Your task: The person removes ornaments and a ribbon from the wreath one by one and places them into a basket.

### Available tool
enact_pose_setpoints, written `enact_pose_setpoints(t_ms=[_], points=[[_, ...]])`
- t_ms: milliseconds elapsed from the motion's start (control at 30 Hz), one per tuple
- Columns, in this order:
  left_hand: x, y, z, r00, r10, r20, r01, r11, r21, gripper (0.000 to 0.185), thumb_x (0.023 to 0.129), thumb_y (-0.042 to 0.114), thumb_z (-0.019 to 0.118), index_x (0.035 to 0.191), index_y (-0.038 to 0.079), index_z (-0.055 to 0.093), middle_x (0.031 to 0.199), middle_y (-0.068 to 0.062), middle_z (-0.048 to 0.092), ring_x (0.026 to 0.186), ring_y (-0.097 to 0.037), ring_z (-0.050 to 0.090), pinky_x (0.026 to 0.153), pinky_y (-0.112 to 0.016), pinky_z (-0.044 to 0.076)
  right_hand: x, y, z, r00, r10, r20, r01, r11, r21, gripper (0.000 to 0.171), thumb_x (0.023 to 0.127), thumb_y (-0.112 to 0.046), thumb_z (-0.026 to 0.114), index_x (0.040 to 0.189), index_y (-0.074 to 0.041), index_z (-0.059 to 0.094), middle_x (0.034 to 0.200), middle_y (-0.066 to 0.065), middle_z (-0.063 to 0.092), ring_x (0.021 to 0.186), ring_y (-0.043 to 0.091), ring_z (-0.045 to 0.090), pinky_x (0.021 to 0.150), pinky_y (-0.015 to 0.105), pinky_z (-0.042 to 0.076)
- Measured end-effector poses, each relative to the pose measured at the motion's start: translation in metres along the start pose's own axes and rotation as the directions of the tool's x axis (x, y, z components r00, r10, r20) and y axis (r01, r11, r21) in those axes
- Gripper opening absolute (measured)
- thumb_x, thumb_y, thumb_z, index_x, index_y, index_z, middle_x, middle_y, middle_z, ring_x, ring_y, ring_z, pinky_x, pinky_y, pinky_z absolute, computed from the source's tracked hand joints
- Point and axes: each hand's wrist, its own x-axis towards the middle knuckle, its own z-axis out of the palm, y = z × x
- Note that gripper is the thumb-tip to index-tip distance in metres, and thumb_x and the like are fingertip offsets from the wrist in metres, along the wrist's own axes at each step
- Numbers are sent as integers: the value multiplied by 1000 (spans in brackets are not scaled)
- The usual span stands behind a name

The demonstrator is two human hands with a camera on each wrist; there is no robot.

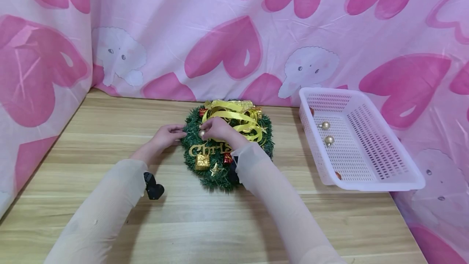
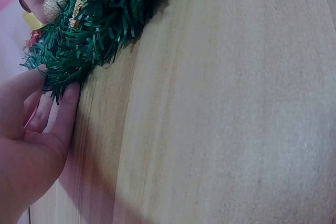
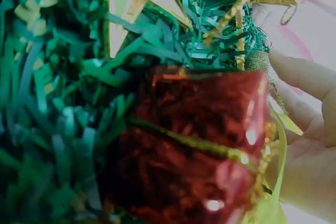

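The wreath (image 1: 227, 146) reads "Chris". The right hand (image 1: 216, 128) pinches a gold bauble (image 1: 201, 133); the left hand's (image 1: 166, 135) straight-fingered grip touches the wreath's left edge.

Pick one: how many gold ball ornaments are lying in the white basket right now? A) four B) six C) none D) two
D: the head view shows two gold balls on the floor of the white basket, while the right hand pinches a third gold ball at the wreath.

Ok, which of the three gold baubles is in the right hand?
The gold bauble on the wreath, pinched by the right hand at its left inner edge. The other two baubles lie loose in the white basket.
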Motion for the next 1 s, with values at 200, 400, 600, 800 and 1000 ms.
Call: enact_pose_setpoints(t_ms=[200,400,600,800,1000], points=[[1,1,1,1000,9,4,-9,1000,11,52,93,9,54,139,-4,35,133,-29,47,107,-20,56,95,-28,53,3,-2,3,1000,-12,-20,10,995,-96,38,80,-7,71,117,-5,64,114,9,65,101,21,59,83,29,55],[1,0,1,1000,-10,3,10,1000,4,51,93,8,53,139,-4,35,135,-29,46,112,-23,54,95,-27,53,3,-1,3,999,-25,-31,21,991,-132,32,81,-10,72,112,-7,67,110,6,66,96,18,59,79,26,55],[0,0,2,1000,3,8,-3,1000,6,51,93,8,53,139,-5,34,135,-30,45,113,-24,54,94,-27,53,-2,-2,-2,998,-50,-48,47,997,-58,30,82,-10,71,111,-7,67,110,7,67,96,20,61,80,28,56],[-2,3,2,1000,-2,13,2,1000,-1,52,94,8,52,140,-5,34,135,-30,45,94,-5,57,90,-21,54,-7,-5,-10,992,-94,-87,92,995,-23,31,82,-11,70,113,-7,66,110,7,67,96,20,62,80,28,56],[-4,4,2,1000,4,16,-4,1000,2,52,94,10,52,141,-5,33,136,-30,44,87,2,55,88,-19,55,-11,-10,-18,987,-130,-96,131,991,12,32,82,-9,70,113,-7,65,110,8,67,100,21,61,84,28,56]])
